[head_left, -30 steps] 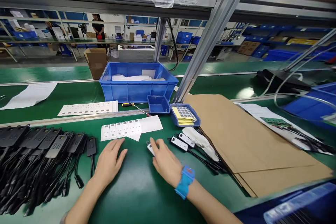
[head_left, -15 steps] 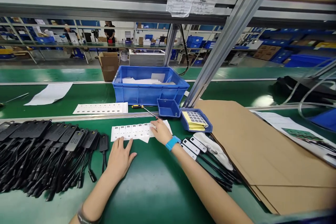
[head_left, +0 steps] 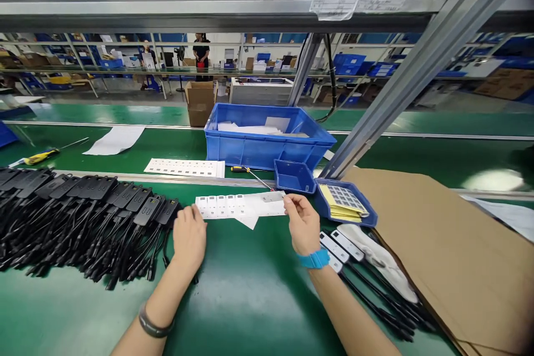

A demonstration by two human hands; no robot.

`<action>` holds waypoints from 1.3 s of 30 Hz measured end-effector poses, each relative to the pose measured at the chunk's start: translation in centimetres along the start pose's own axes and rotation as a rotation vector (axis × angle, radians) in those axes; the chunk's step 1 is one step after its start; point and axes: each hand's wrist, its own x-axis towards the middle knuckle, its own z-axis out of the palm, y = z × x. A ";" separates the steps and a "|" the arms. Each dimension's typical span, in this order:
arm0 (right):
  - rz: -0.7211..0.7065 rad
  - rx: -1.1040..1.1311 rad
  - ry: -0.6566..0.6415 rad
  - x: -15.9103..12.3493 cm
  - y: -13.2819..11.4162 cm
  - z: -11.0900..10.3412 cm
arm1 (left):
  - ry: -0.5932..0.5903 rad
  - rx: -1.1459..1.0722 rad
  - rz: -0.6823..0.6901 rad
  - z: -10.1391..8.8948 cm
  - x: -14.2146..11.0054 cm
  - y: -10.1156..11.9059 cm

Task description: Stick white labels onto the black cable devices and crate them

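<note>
The left of the green bench point(head_left: 250, 300) is covered by a dense row of black cabled modules point(head_left: 102, 188), their leads spread toward the near side. On the right, three modules with white labels point(head_left: 334, 247) are laid beside a white glove point(head_left: 375, 256), with brown cardboard sheets point(head_left: 442, 239) beyond. A large blue bin point(head_left: 267, 147) holding papers is set at the back, and in front of it are placed a small blue tray point(head_left: 294, 177) and a screwdriver point(head_left: 241, 169). Yellow-backed label sheets point(head_left: 342, 200) are held in another tray near the right hand point(head_left: 303, 225). The view behind is crossed by a slanting metal post point(head_left: 417, 67).

The white label strip point(head_left: 254, 204) is laid flat on the bench between the two hands, over the corner of another white paper point(head_left: 250, 222). Five labels with dark rectangles are borne on its left part; the right part is plain. One greyish, translucent label point(head_left: 272, 197) is pinched between the right thumb and forefinger above the strip's right end. The left hand point(head_left: 189, 236) is spread loosely, ungripping, its fingertips at the strip's left end.
</note>
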 end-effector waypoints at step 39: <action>0.261 0.203 -0.393 -5.6 -4.8 0.6 | -0.907 -1.883 -0.264 -3.8 -2.6 5.4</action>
